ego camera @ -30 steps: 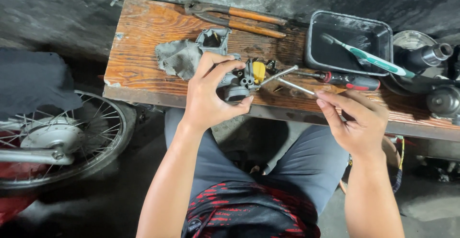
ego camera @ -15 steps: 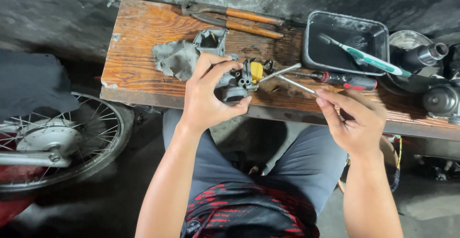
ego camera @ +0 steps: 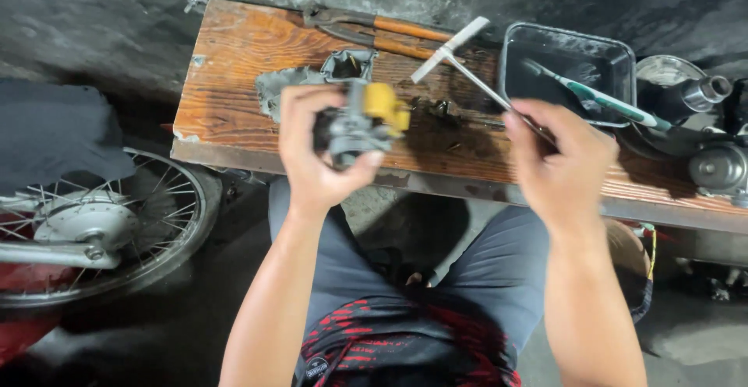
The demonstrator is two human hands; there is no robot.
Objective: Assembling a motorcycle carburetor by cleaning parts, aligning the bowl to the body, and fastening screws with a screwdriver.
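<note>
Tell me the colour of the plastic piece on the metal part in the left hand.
Yellow piece, on grey metal part; head view.

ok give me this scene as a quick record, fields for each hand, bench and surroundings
left hand: left hand grips a grey metal engine part with a yellow piece, raised over the bench edge
right hand: right hand holds a T-shaped metal tool by its shaft, T end pointing up and left
bench: worn wooden bench
on bench: pliers with orange handles, black tray holding a green-handled brush, grey rag
surroundings: spoked wheel at lower left
</note>
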